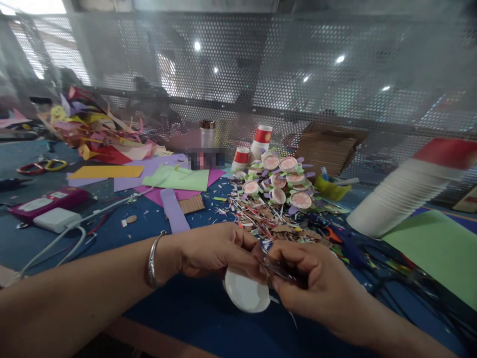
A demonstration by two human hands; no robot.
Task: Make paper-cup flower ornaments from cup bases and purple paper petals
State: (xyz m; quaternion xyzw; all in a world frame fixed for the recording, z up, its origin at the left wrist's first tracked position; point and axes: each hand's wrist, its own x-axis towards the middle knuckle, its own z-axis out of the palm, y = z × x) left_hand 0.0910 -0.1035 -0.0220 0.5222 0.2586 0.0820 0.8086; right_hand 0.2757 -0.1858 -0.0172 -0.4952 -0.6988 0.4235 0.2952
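My left hand (231, 251), with a silver bangle at the wrist, is closed on a white paper cup piece (248, 293) whose round end faces me. In my right hand (313, 278) is a dark metal tool (278, 269) that looks like small scissors; its handles are hidden by the fingers. The tool reaches the upper edge of the cup piece, where both hands' fingertips nearly meet. A thin white paper strip hangs below, between the hands. Just beyond them lies a heap of paper and cardboard scraps (261, 219).
Behind the scraps are stacked paper turtle-like pieces (278, 179) and red-and-white cups (261, 141). A tall cup stack (402, 194) leans at right beside black cables (402, 283). Coloured paper sheets (179, 177), scissors (42, 165) and a white charger (57, 220) lie at left.
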